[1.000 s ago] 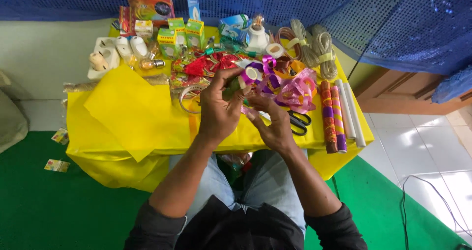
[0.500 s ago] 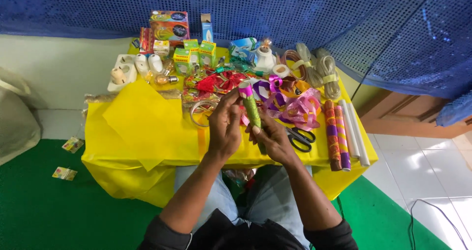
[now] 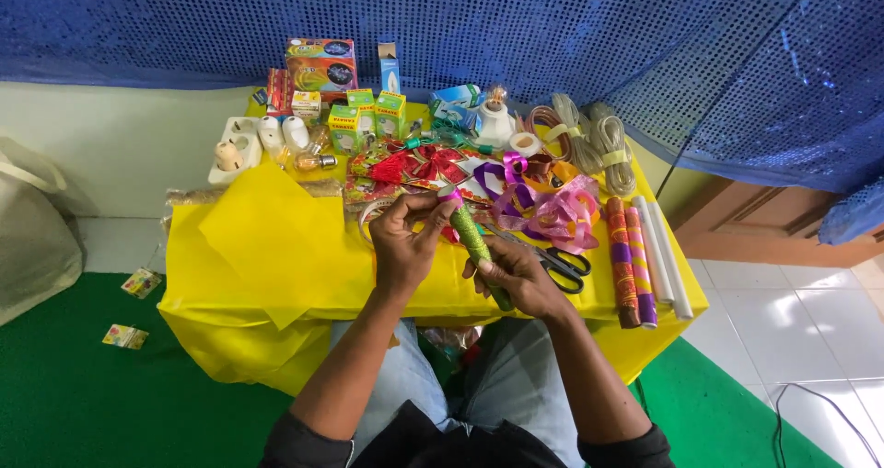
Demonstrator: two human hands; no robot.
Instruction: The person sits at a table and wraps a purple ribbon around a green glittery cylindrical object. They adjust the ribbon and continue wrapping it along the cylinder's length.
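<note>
Currently, the right hand (image 3: pixel 518 279) is closed around the lower part of a green glittery stick (image 3: pixel 475 240), which stands tilted above the near edge of the table (image 3: pixel 304 284). The left hand (image 3: pixel 403 240) pinches the pink ribbon end (image 3: pixel 448 194) at the top of the stick between thumb and fingertips. Black-handled scissors (image 3: pixel 560 264) lie just beside the right hand. Rolled patterned papers (image 3: pixel 631 261) lie along the right edge. Small green and yellow boxes (image 3: pixel 366 118) stand closed near the far edge; their contents cannot be seen. A white tray (image 3: pixel 241 146) at the far left corner carries white bulb sockets. A loose yellow sheet (image 3: pixel 276 233) covers the left half. Coiled cords (image 3: pixel 589 137) lie at the far right corner.
</note>
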